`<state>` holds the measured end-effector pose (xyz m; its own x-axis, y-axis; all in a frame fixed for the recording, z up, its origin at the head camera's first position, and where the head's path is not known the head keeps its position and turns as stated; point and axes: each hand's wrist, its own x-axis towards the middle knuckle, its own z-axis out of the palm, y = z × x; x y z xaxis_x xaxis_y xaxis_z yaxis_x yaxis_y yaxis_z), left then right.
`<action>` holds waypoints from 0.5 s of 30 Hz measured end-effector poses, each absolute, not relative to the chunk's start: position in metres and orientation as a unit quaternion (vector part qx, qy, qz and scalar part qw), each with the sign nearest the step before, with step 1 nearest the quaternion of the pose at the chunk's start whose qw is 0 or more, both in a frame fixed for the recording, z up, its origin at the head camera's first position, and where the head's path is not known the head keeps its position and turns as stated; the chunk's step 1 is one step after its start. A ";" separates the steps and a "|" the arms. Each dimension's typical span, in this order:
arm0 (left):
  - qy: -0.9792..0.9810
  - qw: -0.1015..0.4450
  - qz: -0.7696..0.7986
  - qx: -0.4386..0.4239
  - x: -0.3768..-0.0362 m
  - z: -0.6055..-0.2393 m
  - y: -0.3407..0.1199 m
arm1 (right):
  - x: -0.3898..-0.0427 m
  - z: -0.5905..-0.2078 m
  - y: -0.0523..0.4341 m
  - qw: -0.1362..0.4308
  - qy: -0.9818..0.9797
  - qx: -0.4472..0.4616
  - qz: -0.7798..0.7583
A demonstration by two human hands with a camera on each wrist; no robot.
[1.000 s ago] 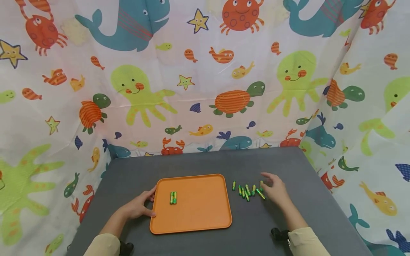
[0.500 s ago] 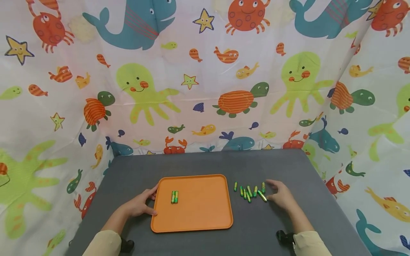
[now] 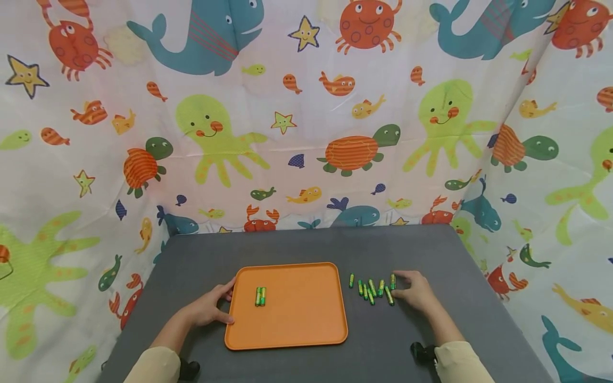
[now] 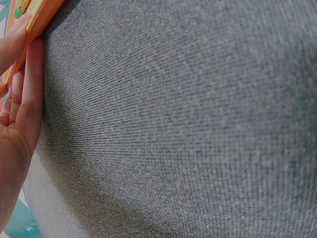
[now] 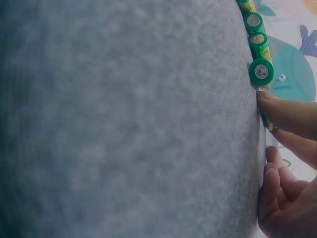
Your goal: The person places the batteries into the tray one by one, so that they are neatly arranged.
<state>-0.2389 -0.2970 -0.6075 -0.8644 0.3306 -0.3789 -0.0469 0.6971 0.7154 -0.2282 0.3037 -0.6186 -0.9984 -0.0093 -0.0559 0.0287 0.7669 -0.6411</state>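
- Gray table (image 3: 383,346) lies beneath the left hand (image 3: 209,307), which pinches the tray (image 3: 297,308).
- Right hand (image 3: 417,290) bends around 1 battery (image 3: 393,281); grip unclear.
- Seemingly, 2 batteries (image 3: 263,296) are done, on the tray; 8 remain by the right hand.

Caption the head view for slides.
Left hand grips a rectangular orange tray bearing two cylindrical green-yellow batteries; right hand at others.

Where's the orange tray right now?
In the head view, the orange tray lies on the grey table, left of the scattered green batteries, its left edge gripped by the left hand.
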 end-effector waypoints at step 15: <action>0.890 0.245 0.377 0.075 -0.237 -0.605 -0.294 | -0.222 -0.605 0.294 0.008 0.884 0.050 -0.465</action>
<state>-0.2369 -0.2942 -0.6052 -0.8687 0.3190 -0.3791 -0.0503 0.7045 0.7080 -0.2219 0.2941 -0.6054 -0.9948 0.0807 -0.0615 0.0964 0.5634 -0.8206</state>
